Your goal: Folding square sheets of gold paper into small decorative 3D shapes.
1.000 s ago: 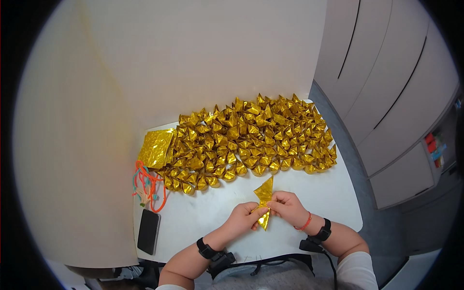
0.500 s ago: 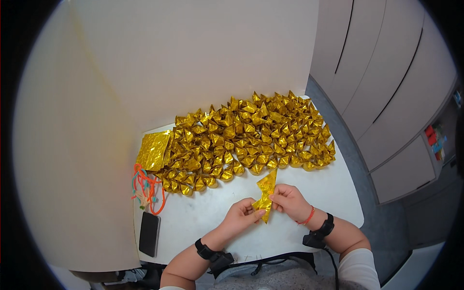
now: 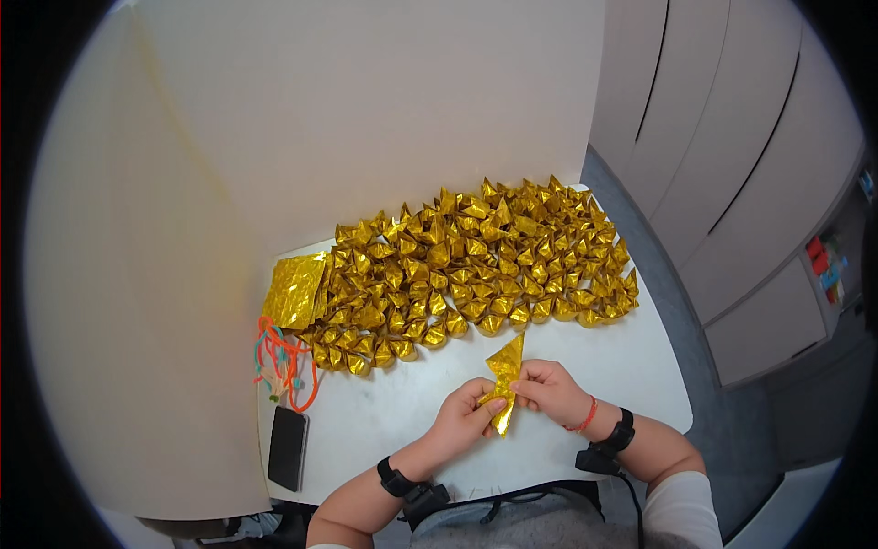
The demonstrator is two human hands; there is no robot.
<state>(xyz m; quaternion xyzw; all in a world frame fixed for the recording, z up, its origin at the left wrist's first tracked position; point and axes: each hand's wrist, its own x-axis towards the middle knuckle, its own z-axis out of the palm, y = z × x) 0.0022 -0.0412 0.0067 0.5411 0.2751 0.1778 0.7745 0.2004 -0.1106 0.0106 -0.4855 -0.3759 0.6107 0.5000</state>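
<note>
Between my hands, above the near part of the white table (image 3: 384, 430), is a partly folded piece of gold foil paper (image 3: 505, 361), with one pointed end up and the other toward me. My left hand (image 3: 465, 408) pinches its lower left side, thumb on top. From the right, my right hand (image 3: 546, 388) pinches it near the narrow middle with thumb and fingertips. Just beyond the hands spreads a dense pile of folded gold paper ingots (image 3: 457, 265). Flat gold foil sheets (image 3: 296, 291) lie stacked at the pile's left end.
Orange and teal cords (image 3: 291, 371) lie in a tangle at the table's left edge, with a black phone (image 3: 288, 448) nearer me. White panels (image 3: 384, 110) stand behind and left of the table. Grey cabinets (image 3: 722, 137) line the right side.
The foil piece looks narrower at its lower part, its left flap now turned in under my left fingers. Both hands still hold it. The whole view has shifted slightly.
</note>
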